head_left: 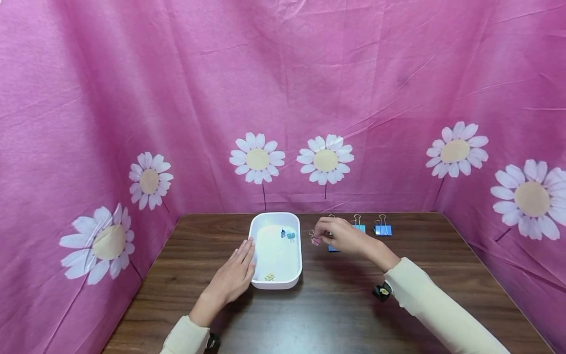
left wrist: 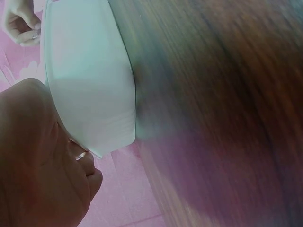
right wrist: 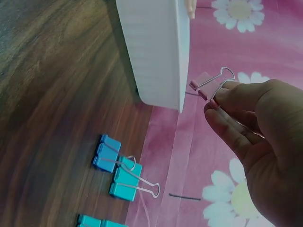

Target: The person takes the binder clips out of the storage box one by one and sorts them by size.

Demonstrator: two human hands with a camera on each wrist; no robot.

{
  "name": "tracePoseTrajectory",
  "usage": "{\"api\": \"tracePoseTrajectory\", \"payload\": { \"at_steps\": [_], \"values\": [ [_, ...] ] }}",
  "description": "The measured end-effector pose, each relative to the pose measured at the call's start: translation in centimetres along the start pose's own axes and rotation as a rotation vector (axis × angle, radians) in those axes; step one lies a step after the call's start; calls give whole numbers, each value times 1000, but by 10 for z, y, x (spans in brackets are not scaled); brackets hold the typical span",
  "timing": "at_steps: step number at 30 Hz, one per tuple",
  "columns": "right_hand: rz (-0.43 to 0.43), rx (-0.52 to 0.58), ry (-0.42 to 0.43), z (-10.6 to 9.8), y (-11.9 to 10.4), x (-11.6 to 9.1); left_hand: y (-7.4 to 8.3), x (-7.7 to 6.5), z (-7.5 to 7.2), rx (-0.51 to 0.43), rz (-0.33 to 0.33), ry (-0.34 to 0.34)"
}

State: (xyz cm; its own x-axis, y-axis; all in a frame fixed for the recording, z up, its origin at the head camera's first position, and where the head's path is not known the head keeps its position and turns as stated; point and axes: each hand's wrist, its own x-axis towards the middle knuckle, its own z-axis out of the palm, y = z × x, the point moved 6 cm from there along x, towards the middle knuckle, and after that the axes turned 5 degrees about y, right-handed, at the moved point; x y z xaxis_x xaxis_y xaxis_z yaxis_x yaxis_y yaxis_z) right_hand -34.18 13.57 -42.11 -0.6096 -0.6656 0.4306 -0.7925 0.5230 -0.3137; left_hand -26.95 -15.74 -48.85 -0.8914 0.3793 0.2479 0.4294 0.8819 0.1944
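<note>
A white tray [head_left: 275, 250] stands on the table, with a dark blue and a teal binder clip [head_left: 291, 236] near its right wall and small yellow clips [head_left: 269, 277] at its front. My left hand [head_left: 232, 273] rests along the tray's left rim, fingers fairly straight. To the right of the tray my right hand [head_left: 340, 236] pinches a pink binder clip [right wrist: 208, 86] between thumb and fingers, held up off the table. Beneath that hand lie a blue binder clip [right wrist: 108, 152] and a teal binder clip [right wrist: 126, 178], partly hidden by it in the head view.
Farther right on the wooden table [head_left: 300, 324] are another teal clip [head_left: 359, 228] and a blue clip [head_left: 382, 230], handles upward. A pink curtain [head_left: 287, 88] with printed daisies encloses the back and both sides.
</note>
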Motion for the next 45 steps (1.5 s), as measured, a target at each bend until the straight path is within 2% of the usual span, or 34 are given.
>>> {"api": "tracePoseTrajectory", "payload": {
  "at_steps": [6, 13, 18, 45],
  "values": [
    [56, 29, 19, -8, 7, -11, 0, -1, 1, 7, -9, -10],
    [71, 25, 72, -16, 16, -24, 0, -1, 1, 2, -16, -11],
    [132, 30, 86, -21, 23, -33, 0, -2, 1, -1, -13, -6],
    [303, 55, 163, -35, 59, -88, 0, -2, -1, -6, -7, 4]
  ]
}}
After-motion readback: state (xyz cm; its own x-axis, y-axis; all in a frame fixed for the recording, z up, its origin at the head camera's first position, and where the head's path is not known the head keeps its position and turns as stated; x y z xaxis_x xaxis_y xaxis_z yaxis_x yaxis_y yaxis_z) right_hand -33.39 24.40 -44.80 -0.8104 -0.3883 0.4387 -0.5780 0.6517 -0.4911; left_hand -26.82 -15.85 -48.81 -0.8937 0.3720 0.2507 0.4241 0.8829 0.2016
